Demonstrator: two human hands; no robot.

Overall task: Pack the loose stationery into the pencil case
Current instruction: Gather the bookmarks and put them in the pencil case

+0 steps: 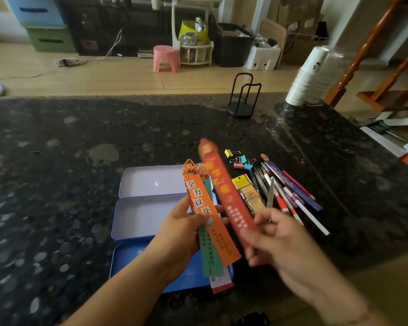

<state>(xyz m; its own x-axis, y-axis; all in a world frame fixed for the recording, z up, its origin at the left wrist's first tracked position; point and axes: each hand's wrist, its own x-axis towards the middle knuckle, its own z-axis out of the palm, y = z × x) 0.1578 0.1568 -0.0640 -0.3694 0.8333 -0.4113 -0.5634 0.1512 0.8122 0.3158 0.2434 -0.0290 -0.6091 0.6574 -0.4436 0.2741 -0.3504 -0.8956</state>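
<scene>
Head view: an open blue pencil case [137, 216] lies at the table's centre, near edge, lid flat, trays bare. Over it, the left hand [181, 234] grips a fan of paper bookmarks [204, 212], orange one in front. At three o'clock of that, the right hand [276, 241] pinches a blurred red bookmark [226, 191]. Further toward two o'clock, loose pens [290, 194], binder clips [240, 161] and small packets [247, 191] lie on the dark speckled table [57, 161]. At twelve o'clock stands a black wire holder [243, 97].
</scene>
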